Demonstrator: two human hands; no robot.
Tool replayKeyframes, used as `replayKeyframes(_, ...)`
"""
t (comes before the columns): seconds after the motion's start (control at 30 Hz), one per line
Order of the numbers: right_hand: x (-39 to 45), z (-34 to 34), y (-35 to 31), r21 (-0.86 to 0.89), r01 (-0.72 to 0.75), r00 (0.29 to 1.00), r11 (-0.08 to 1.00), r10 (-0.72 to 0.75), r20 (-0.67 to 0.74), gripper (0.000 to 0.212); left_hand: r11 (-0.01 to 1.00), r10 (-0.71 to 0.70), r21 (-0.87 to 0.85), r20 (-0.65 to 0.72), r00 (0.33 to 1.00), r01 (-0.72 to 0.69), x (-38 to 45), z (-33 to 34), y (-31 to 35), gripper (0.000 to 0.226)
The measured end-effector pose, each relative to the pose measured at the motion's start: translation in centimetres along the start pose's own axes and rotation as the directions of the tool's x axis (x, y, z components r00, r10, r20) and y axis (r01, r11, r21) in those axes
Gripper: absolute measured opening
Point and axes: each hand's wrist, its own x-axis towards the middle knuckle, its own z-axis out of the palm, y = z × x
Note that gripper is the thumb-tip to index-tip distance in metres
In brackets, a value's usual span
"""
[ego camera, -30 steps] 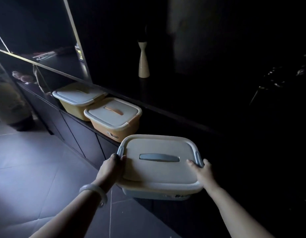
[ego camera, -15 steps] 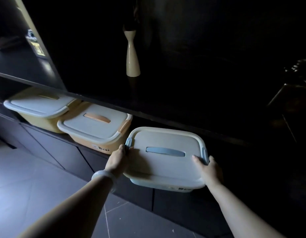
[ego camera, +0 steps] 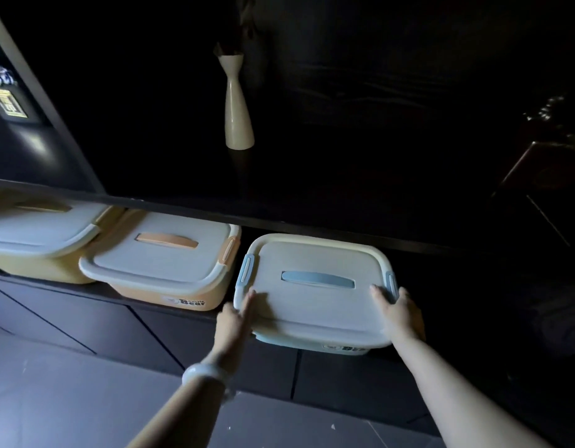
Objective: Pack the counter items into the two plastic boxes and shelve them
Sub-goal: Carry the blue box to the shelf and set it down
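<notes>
your left hand and right hand | clasp the blue-handled box by its near corners | box between both hands

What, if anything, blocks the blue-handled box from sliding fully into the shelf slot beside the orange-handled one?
Nothing visible does. The blue-handled box, held by the left hand and right hand, faces a dark gap right of the orange-handled box; its depths are too dark to judge.
</notes>
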Motion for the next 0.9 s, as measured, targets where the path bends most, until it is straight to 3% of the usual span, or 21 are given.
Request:
replayKeyframes(0.1,-0.3,0.6,-0.4,0.008,-0.010,1.000,1.000,0.010,-0.012,0.075,0.963,-0.114,-0.221,0.170,0.979,0.151,-2.2,0.4,-1.9,0.084)
replayKeyframes(0.27,-0.8,1.9,-1.2,0.034,-0.029,0.999,0.999,0.030,-0.038,0.077,0.957,0.021,-0.282,0.294,0.956,0.065,-2.9,-0.1,-2.0,0.074)
replayKeyframes(0.37,-0.6,2.4,-1.4,0.045,-0.023,0.998,0.999,0.026,-0.050,0.077,0.955,0.063,-0.297,0.286,0.956,0.026,-2.4,-0.5,-1.7,0.068)
replayKeyframes(0.63,0.2,2.7,-2.0,0.072,-0.027,0.998,0.997,0.031,-0.062,0.079,0.949,0.047,-0.313,0.272,0.961,0.042,-1.2,-0.1,-1.6,0.099)
replayKeyframes(0.9,0.3,2.5,-2.0,0.083,-0.021,0.999,0.996,0.025,-0.048,0.081,0.953,0.055,-0.302,0.276,0.959,0.033,-1.2,-0.1,-1.5,0.108)
